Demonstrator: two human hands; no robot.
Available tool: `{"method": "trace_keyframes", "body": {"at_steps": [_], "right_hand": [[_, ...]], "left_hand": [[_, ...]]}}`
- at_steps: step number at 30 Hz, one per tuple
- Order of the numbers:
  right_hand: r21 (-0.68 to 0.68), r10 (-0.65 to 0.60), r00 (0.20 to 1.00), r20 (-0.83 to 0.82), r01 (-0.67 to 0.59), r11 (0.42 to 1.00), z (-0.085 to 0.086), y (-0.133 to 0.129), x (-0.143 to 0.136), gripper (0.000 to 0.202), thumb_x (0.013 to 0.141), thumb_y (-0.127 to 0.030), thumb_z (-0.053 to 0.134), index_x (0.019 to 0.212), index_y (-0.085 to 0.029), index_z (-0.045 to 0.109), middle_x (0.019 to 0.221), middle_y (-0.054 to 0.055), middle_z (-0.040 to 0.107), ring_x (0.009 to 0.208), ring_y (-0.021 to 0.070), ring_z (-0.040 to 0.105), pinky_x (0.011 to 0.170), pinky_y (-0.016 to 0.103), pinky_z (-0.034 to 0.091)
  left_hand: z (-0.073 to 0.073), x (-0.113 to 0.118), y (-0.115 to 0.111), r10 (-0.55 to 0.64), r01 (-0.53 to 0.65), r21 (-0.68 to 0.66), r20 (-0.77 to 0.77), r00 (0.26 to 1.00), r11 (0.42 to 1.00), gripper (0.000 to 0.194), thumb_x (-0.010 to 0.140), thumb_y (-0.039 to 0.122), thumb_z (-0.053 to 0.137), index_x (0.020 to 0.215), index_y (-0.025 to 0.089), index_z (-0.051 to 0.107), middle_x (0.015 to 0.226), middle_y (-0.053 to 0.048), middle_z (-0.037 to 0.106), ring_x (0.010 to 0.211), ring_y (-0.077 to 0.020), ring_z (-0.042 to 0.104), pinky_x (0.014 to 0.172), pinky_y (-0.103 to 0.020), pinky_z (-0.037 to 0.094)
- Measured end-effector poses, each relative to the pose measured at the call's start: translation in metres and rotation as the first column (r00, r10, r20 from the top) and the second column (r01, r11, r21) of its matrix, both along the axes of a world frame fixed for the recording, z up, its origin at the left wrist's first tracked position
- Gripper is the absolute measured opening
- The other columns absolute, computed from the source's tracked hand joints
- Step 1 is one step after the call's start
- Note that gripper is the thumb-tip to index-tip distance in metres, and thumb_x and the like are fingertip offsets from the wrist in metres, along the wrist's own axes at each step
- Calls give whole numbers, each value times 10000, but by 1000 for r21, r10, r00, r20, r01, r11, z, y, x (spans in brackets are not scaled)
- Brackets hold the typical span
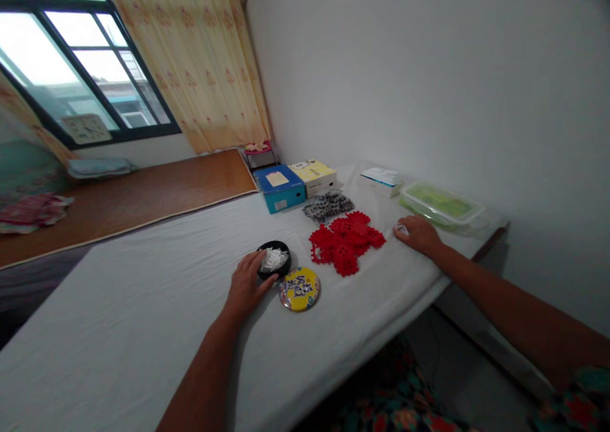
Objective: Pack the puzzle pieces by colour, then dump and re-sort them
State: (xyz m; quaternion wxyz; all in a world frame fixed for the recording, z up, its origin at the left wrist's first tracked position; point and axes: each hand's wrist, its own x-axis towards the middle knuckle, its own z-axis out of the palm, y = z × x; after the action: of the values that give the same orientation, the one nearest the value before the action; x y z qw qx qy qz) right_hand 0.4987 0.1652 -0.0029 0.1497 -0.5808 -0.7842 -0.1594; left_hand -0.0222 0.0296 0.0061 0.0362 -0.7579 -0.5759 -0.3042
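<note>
My left hand (246, 284) curves around the near left side of a round black tin (288, 265), thumb and fingers against its rim. Thin white sticks (274, 260) fill the tin. Close by lies a round yellow lid (300, 290) with dark lettering and a patterned edge. Over on the right, my right hand (419, 234) rests low over the tablecloth, its fingers closed on a small white piece with a lattice pattern (401, 229). Between the hands is a spread of red, notched flat pieces (347, 241), and behind them a heap of grey ones (328, 204).
Behind the heaps stand a blue box (280, 189) and a yellow box (312, 176). A white box (380, 182) and a clear-lidded green container (442, 203) sit by the wall. White cloth (143, 317) covers the table.
</note>
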Motion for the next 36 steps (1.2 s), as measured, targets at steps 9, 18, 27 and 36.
{"method": "trace_keyframes", "body": {"at_steps": [9,18,27,36], "right_hand": [[-10,50,997,-54,-50,999,-6,-2,3,322,927,-386,416,995,-186,659,968,113,667,916,237,601,770,325,450],[-6,0,989,-148,-1,1000,-7,2,3,350,894,-420,420,1006,-195,663,998,122,703,900,255,636,734,345,475],[3,-114,925,-363,123,992,56,24,-57,307,797,-485,502,743,-196,592,669,57,633,588,188,541,555,285,376],[-29,462,723,-514,-553,833,86,-29,-325,210,836,-380,564,843,-184,642,812,42,683,715,165,578,674,255,394]], "left_hand": [[-1,0,0,-6,6,9,-2,1000,1000,570,835,455,613,1343,224,498,1355,-125,544,1262,-312,490,1035,-516,444],[0,3,-2,8,-8,-15,9,1000,1000,579,839,443,615,1356,224,476,1366,-122,529,1277,-304,471,1047,-508,421],[0,9,-2,10,-8,-46,35,999,999,603,841,436,627,1365,187,463,1383,-138,515,1290,-307,449,1064,-496,390],[-4,12,-4,38,-32,-54,121,992,998,831,798,459,670,1469,158,282,1443,-194,441,1325,-334,425,1071,-508,378]]}}
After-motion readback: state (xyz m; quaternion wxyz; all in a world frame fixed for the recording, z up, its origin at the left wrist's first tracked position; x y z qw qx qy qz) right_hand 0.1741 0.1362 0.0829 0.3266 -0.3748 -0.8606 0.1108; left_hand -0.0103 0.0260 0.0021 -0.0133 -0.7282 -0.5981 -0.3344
